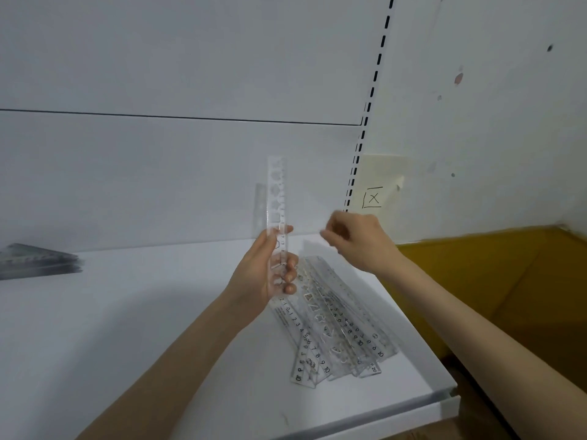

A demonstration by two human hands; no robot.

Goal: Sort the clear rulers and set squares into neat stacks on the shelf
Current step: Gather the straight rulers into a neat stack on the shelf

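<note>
Sorting looked partway: the left hand (270,274) gripped a clear plastic ruler (275,217), the blurred right hand (359,239) had an unclear hold, a jumbled pile of clear rulers (336,328) lay unsorted at lower centre of the white shelf (127,312), and one blurry grey stack (35,260) sat mid-left.

The upright ruler (275,198) is clear, glossy plastic pierced with stencil cut-outs, and the panel behind shows through it. The loose rulers (336,328) on the shelf (127,328) are the same transparent plastic, printed with black numerals. The shelf is white and smooth with a faint sheen. The back panel (158,173) looks like smooth, white-painted sheet. The side wall (492,138) is matt and blotched with stains. The pale note (381,173) on it looks like matt paper, and the box (492,296) like dull brown cardboard.
</note>
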